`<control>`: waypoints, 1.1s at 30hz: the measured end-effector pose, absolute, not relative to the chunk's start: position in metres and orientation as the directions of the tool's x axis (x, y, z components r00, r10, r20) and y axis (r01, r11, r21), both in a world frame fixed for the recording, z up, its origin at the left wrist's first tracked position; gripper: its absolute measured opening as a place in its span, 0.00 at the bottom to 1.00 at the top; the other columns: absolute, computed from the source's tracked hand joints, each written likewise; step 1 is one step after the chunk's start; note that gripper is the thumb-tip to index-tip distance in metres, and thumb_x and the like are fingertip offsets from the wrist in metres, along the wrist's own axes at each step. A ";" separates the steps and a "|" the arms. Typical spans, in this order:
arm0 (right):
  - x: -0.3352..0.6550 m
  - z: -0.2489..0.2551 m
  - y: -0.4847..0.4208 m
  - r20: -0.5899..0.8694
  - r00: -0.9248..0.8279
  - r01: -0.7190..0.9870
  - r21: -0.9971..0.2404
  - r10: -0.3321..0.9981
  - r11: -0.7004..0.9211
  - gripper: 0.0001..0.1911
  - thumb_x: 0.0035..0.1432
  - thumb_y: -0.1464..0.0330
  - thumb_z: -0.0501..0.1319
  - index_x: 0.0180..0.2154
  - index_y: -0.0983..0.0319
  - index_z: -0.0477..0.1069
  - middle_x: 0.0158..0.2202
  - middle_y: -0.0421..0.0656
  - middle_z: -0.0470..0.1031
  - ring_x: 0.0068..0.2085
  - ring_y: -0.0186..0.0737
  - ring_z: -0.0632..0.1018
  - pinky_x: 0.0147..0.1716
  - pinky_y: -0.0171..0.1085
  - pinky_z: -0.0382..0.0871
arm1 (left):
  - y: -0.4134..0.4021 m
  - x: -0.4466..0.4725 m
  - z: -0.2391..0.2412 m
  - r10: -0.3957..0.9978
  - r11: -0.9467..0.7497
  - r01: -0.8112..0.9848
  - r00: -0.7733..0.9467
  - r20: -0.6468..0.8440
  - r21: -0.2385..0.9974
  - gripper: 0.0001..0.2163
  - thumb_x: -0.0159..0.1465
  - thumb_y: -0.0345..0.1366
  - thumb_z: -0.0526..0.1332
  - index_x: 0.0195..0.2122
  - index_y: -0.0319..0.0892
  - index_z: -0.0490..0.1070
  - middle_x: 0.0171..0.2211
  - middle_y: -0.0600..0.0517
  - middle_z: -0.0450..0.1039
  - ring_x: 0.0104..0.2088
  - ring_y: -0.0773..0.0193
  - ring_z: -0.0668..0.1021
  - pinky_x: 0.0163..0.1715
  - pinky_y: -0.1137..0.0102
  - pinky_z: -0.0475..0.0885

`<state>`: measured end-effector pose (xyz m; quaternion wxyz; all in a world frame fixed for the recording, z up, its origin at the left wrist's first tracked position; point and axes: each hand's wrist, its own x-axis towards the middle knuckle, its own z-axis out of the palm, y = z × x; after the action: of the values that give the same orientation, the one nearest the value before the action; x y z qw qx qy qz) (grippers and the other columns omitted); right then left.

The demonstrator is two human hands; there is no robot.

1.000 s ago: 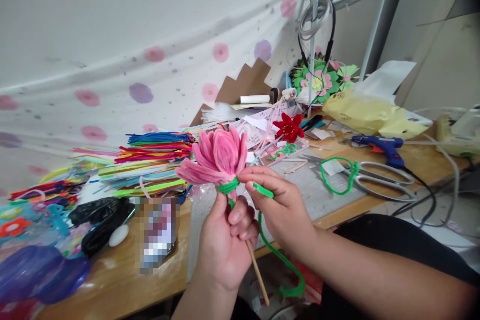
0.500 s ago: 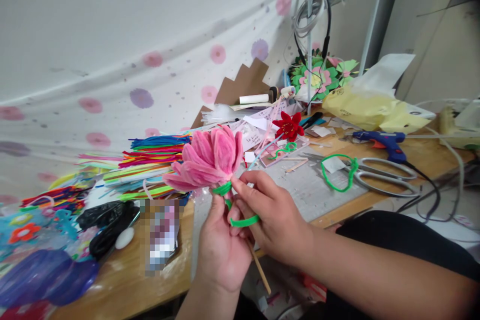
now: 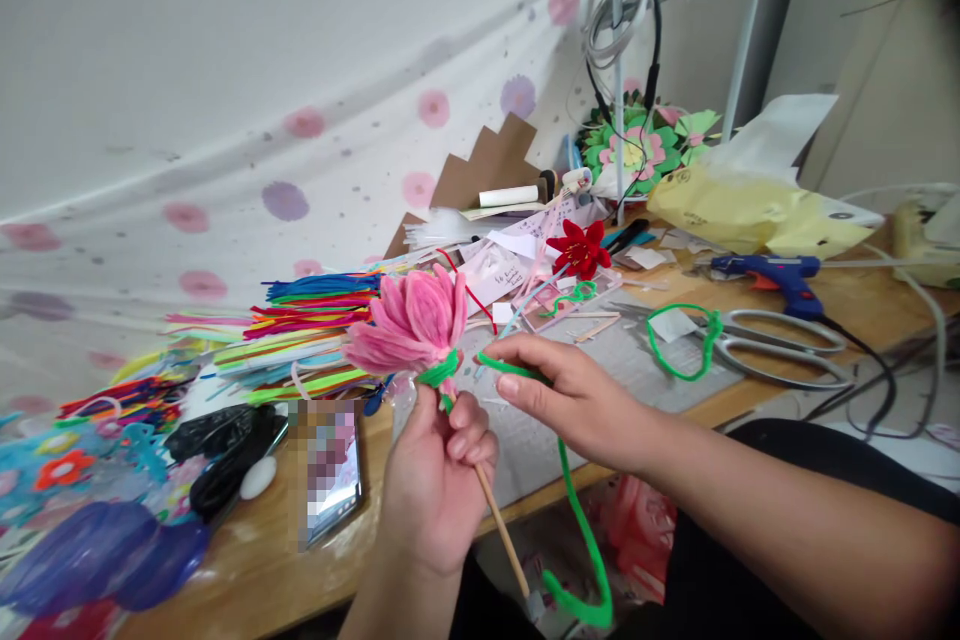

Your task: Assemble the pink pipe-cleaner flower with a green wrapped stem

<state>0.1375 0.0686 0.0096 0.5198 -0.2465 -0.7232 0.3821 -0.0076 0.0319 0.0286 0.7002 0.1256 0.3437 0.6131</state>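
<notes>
My left hand [image 3: 442,470] is closed around the wooden stick [image 3: 502,530] of a pink fuzzy flower [image 3: 416,325], just under its bloom. Green pipe cleaner wrap [image 3: 440,370] circles the base of the petals. To the right, my right hand [image 3: 566,390] pinches a long green pipe cleaner [image 3: 574,490] between thumb and fingers. One tip of it points left toward the flower's base, with a small gap visible between. Its other length hangs below the hand and curls at the bottom.
Bundles of coloured pipe cleaners [image 3: 315,320] and a phone [image 3: 337,480] lie left. Behind are a red flower [image 3: 579,250] and grey cutting mat [image 3: 637,360]. Scissors [image 3: 780,350], a green loop [image 3: 686,375], a blue glue gun [image 3: 780,275] and its cable are right.
My right hand has moved right, away from the flower's base, and the green pipe cleaner now hangs long beneath it. The flower in my left hand has shifted slightly left and lower.
</notes>
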 end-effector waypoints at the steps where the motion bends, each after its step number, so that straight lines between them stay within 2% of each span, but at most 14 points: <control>1: 0.136 0.010 0.068 0.579 -0.325 -0.035 -0.797 0.748 0.602 0.09 0.61 0.66 0.54 0.38 0.62 0.70 0.32 0.40 0.73 0.34 0.33 0.72 0.34 0.32 0.67 | 0.032 -0.007 0.029 0.945 0.212 -0.763 0.000 -0.328 0.611 0.17 0.69 0.38 0.44 0.25 0.39 0.61 0.18 0.57 0.57 0.14 0.76 0.60 0.15 0.79 0.56; 4: 0.133 0.007 0.071 0.592 -0.254 0.004 -0.790 0.765 0.613 0.09 0.60 0.70 0.53 0.32 0.62 0.71 0.27 0.39 0.71 0.30 0.31 0.71 0.30 0.31 0.64 | 0.032 -0.004 0.029 0.949 0.175 -0.744 -0.047 -0.311 0.645 0.15 0.68 0.41 0.47 0.27 0.40 0.63 0.20 0.56 0.59 0.15 0.75 0.61 0.17 0.78 0.57; 7: 0.131 0.003 0.073 0.566 -0.231 -0.024 -0.817 0.792 0.576 0.08 0.58 0.71 0.54 0.33 0.62 0.71 0.24 0.37 0.69 0.27 0.30 0.69 0.27 0.30 0.64 | 0.032 -0.001 0.028 0.953 0.157 -0.728 -0.066 -0.297 0.667 0.14 0.67 0.41 0.50 0.26 0.40 0.64 0.20 0.55 0.61 0.16 0.74 0.61 0.17 0.78 0.58; 12: 0.130 0.000 0.071 0.475 -0.277 -0.176 -0.879 0.835 0.442 0.07 0.58 0.70 0.54 0.35 0.63 0.70 0.21 0.35 0.66 0.22 0.27 0.67 0.22 0.29 0.62 | 0.031 0.000 0.024 0.968 0.133 -0.709 -0.058 -0.246 0.692 0.14 0.65 0.40 0.54 0.25 0.38 0.66 0.20 0.55 0.61 0.16 0.76 0.59 0.17 0.79 0.58; 16: 0.130 0.000 0.070 0.382 -0.352 -0.346 -0.901 0.855 0.260 0.06 0.58 0.68 0.55 0.35 0.63 0.68 0.21 0.35 0.68 0.21 0.27 0.67 0.20 0.28 0.62 | 0.031 -0.002 0.024 0.988 0.082 -0.646 -0.047 -0.146 0.759 0.05 0.60 0.34 0.62 0.32 0.37 0.71 0.21 0.56 0.62 0.18 0.77 0.61 0.18 0.80 0.59; 20: 0.129 -0.001 0.066 0.334 -0.378 -0.409 -0.897 0.864 0.168 0.05 0.55 0.68 0.59 0.34 0.62 0.66 0.22 0.36 0.70 0.22 0.28 0.70 0.23 0.30 0.66 | 0.032 -0.003 0.023 0.990 0.062 -0.577 -0.072 -0.126 0.815 0.07 0.55 0.29 0.66 0.35 0.35 0.73 0.23 0.55 0.65 0.18 0.78 0.61 0.18 0.81 0.59; 23: 0.128 -0.004 0.062 0.314 -0.341 -0.387 -0.906 0.886 0.172 0.05 0.55 0.68 0.58 0.32 0.62 0.64 0.23 0.37 0.70 0.25 0.30 0.72 0.27 0.33 0.68 | 0.033 0.000 0.021 0.989 0.037 -0.525 -0.103 -0.107 0.850 0.08 0.55 0.31 0.66 0.35 0.34 0.74 0.24 0.52 0.68 0.18 0.78 0.63 0.18 0.81 0.59; 25: 0.126 -0.005 0.060 0.333 -0.274 -0.339 -0.912 0.902 0.233 0.05 0.55 0.68 0.58 0.30 0.62 0.64 0.24 0.38 0.69 0.27 0.31 0.71 0.29 0.34 0.68 | 0.033 0.002 0.019 0.988 0.013 -0.484 -0.128 -0.085 0.875 0.09 0.54 0.32 0.67 0.35 0.34 0.74 0.24 0.52 0.70 0.18 0.78 0.64 0.17 0.81 0.59; 29: 0.126 -0.007 0.058 0.410 -0.115 -0.142 -0.908 0.905 0.394 0.05 0.55 0.68 0.57 0.28 0.62 0.65 0.27 0.38 0.65 0.30 0.33 0.68 0.29 0.34 0.65 | 0.032 0.007 0.018 0.986 -0.036 -0.422 -0.164 -0.037 0.906 0.09 0.53 0.33 0.68 0.34 0.37 0.74 0.26 0.52 0.72 0.18 0.75 0.68 0.16 0.80 0.61; 33: 0.126 -0.010 0.058 0.414 -0.078 0.074 -0.905 0.907 0.419 0.03 0.53 0.72 0.57 0.27 0.62 0.66 0.25 0.38 0.67 0.28 0.33 0.69 0.27 0.33 0.63 | 0.032 0.015 0.016 0.987 -0.009 -0.425 -0.150 -0.061 0.905 0.10 0.52 0.33 0.68 0.36 0.38 0.74 0.26 0.53 0.73 0.20 0.73 0.72 0.18 0.79 0.66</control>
<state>0.1260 0.0578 -0.0096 0.5570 -0.3881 -0.6318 0.3740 0.0154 0.0325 0.0157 0.5618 0.3308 0.4243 0.6284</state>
